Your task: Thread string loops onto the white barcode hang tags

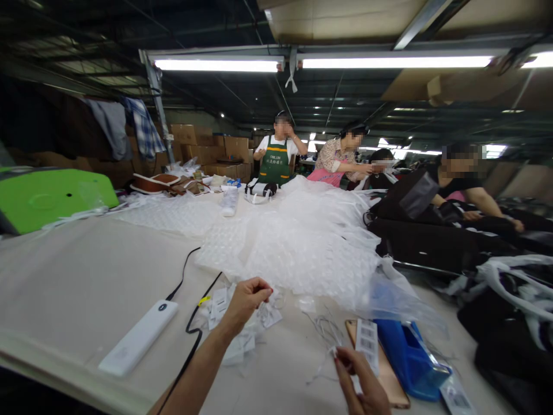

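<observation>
While my right hand (pixel 360 383) sits at the near edge of the table (pixel 86 282), its fingertips are pinched together on a thin white string (pixel 326 340) that trails off to the left and farther across the cloth. Just beside that hand, to the right, a white barcode tag (pixel 367 343) lies on a tan flat card (pixel 391 380), and right of that is a blue plastic case (pixel 410 357) partly under clear film.

A little farther and to the left, my left hand (pixel 246 300) hovers with its fingers curled shut on something small and white; I cannot tell exactly what it is. Under and around that hand lies a loose heap of white paper tags (pixel 242 334). Left of them, a white power strip (pixel 138 337) lies on the table with a black cable (pixel 192 340) looping past it.

Beyond my hands, a big pile of bubble wrap (pixel 302 248) covers the middle of the table. On the right, dark bags (pixel 432 242) are stacked beside it. On the far left rests a green case (pixel 47 196). At the far end, several people stand or sit at work, one in a green apron (pixel 275 164), with cardboard boxes (pixel 207 144) stacked behind them.
</observation>
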Available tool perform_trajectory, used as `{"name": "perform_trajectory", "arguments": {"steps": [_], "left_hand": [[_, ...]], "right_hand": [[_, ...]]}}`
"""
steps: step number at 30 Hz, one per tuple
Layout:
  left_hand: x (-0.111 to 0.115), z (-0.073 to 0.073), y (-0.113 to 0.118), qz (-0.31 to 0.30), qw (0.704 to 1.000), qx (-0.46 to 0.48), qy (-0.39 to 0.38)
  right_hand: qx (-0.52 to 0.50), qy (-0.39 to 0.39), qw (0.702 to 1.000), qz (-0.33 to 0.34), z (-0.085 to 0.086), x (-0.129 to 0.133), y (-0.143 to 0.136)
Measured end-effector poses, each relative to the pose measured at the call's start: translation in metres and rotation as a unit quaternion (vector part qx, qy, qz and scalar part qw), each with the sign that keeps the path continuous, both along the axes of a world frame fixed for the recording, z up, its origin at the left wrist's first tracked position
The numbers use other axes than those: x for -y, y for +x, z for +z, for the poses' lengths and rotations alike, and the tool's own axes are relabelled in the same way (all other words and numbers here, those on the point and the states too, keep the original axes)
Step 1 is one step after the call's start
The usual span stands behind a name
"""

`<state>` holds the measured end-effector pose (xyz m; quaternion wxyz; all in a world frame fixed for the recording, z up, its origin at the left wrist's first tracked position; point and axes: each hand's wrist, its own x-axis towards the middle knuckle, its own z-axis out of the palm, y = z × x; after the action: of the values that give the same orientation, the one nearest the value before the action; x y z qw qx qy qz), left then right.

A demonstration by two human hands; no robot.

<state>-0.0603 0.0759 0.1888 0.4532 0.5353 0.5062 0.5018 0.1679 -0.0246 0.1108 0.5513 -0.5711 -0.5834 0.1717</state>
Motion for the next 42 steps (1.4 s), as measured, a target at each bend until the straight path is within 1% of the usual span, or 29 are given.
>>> {"name": "perform_trajectory", "arguments": {"steps": [1, 2, 4, 6, 9, 12, 14, 16, 19, 22, 24, 25, 26, 27, 28, 31, 33, 35, 36, 38, 40, 42], "left_hand": [[0.000, 0.003, 0.006, -0.015, 1.000, -0.002, 0.000], [0.000, 0.005, 0.011, -0.031, 1.000, -0.004, 0.001], [0.001, 0.008, 0.022, -0.060, 0.998, -0.012, 0.007], [0.002, 0.009, 0.031, -0.088, 0.996, -0.026, 0.013], [0.003, 0.009, 0.038, -0.114, 0.992, -0.057, 0.025], [0.005, 0.002, 0.035, -0.115, 0.988, -0.096, 0.044], [0.009, -0.011, 0.028, -0.101, 0.985, -0.133, 0.053], [0.015, -0.031, 0.018, -0.083, 0.978, -0.183, 0.058], [0.027, -0.070, 0.001, -0.070, 0.960, -0.260, 0.076], [0.036, -0.107, -0.012, -0.077, 0.945, -0.301, 0.103], [0.039, -0.122, -0.016, -0.079, 0.941, -0.307, 0.118], [0.040, -0.124, -0.017, -0.076, 0.941, -0.305, 0.124], [0.040, -0.123, -0.015, -0.072, 0.943, -0.299, 0.130], [0.041, -0.119, -0.012, -0.064, 0.945, -0.290, 0.133], [0.042, -0.112, -0.008, -0.055, 0.950, -0.277, 0.134], [0.047, -0.078, 0.013, -0.040, 0.968, -0.221, 0.111], [0.054, -0.056, 0.030, -0.071, 0.977, -0.180, 0.086], [0.061, -0.040, 0.046, -0.110, 0.980, -0.151, 0.074], [0.065, -0.035, 0.053, -0.128, 0.981, -0.133, 0.065], [0.071, -0.031, 0.063, -0.149, 0.985, -0.083, 0.036], [0.075, -0.032, 0.069, -0.157, 0.987, -0.033, 0.006], [0.077, -0.033, 0.071, -0.157, 0.988, -0.003, -0.013]], "right_hand": [[0.002, 0.012, 1.000, 0.025, 0.010, -0.007, -0.012], [0.000, 0.008, 0.999, 0.047, 0.019, -0.015, -0.023], [-0.003, -0.045, 0.995, 0.087, 0.036, -0.032, -0.040], [-0.032, -0.083, 0.988, 0.127, 0.048, -0.047, -0.052], [-0.076, -0.104, 0.979, 0.156, 0.055, -0.063, -0.061], [-0.105, -0.118, 0.973, 0.168, 0.053, -0.067, -0.059], [-0.134, -0.130, 0.968, 0.167, 0.051, -0.066, -0.053], [-0.170, -0.141, 0.963, 0.156, 0.050, -0.065, -0.046], [-0.225, -0.148, 0.954, 0.131, 0.050, -0.063, -0.035], [-0.275, -0.138, 0.944, 0.122, 0.053, -0.062, -0.027], [-0.305, -0.130, 0.935, 0.125, 0.055, -0.061, -0.022], [-0.319, -0.128, 0.930, 0.129, 0.056, -0.060, -0.020], [-0.332, -0.126, 0.925, 0.135, 0.057, -0.059, -0.018], [-0.344, -0.126, 0.919, 0.143, 0.057, -0.056, -0.017], [-0.356, -0.128, 0.914, 0.151, 0.058, -0.054, -0.016], [-0.381, -0.141, 0.897, 0.173, 0.058, -0.045, -0.016], [-0.392, -0.152, 0.889, 0.182, 0.057, -0.039, -0.019], [-0.400, -0.157, 0.883, 0.187, 0.055, -0.034, -0.022], [-0.401, -0.157, 0.882, 0.190, 0.053, -0.032, -0.023], [-0.397, -0.158, 0.883, 0.196, 0.052, -0.029, -0.025], [-0.385, -0.161, 0.886, 0.200, 0.051, -0.026, -0.026], [-0.374, -0.164, 0.891, 0.200, 0.050, -0.024, -0.026]]}}
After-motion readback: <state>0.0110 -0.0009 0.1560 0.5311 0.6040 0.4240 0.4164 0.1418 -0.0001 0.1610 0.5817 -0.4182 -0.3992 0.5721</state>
